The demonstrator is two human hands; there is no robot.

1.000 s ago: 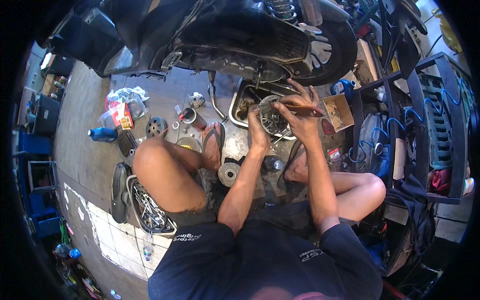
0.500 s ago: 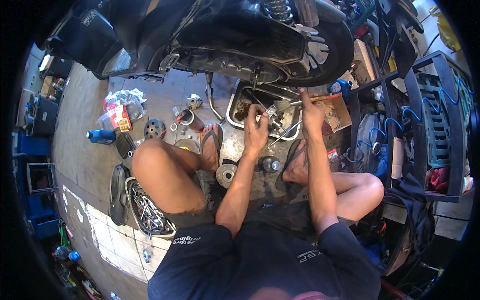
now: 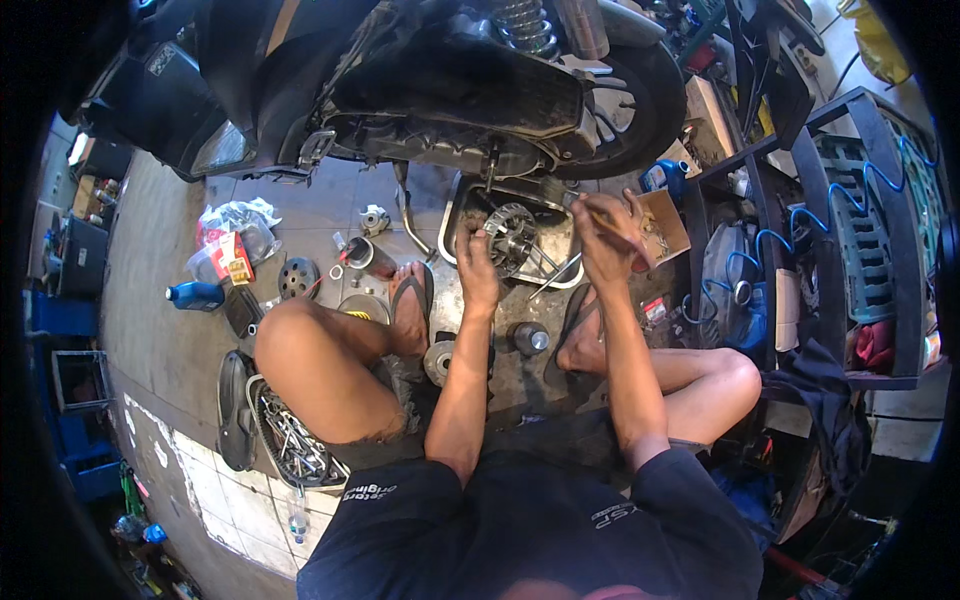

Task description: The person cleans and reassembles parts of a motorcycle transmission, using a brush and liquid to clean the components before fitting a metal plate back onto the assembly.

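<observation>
My left hand (image 3: 478, 268) grips the edge of a round metal engine part (image 3: 512, 238) with a ridged rim, tilted above a rectangular metal pan (image 3: 450, 215). Between the fingers of my right hand (image 3: 603, 235) is a brush (image 3: 568, 196), its dark bristles pointing up and left, a little apart from the part. Most of its handle is hidden by the hand. Dirty residue and a metal rod (image 3: 556, 276) show at the pan. A dark can-shaped object (image 3: 530, 338) stands between my feet, beside a round metal disc (image 3: 438, 362).
A scooter (image 3: 440, 100) stands just beyond the pan. At right are a cardboard box (image 3: 664, 232), a blue bottle (image 3: 662, 176) and a dark metal rack (image 3: 815, 240) with a coiled blue hose. Left lie a blue bottle (image 3: 195, 295), plastic bags and a tool basket (image 3: 262, 415).
My left hand has turned and raised the round metal part into clearer view. My right hand has moved slightly left and lower, with the brush now angled up and left.
</observation>
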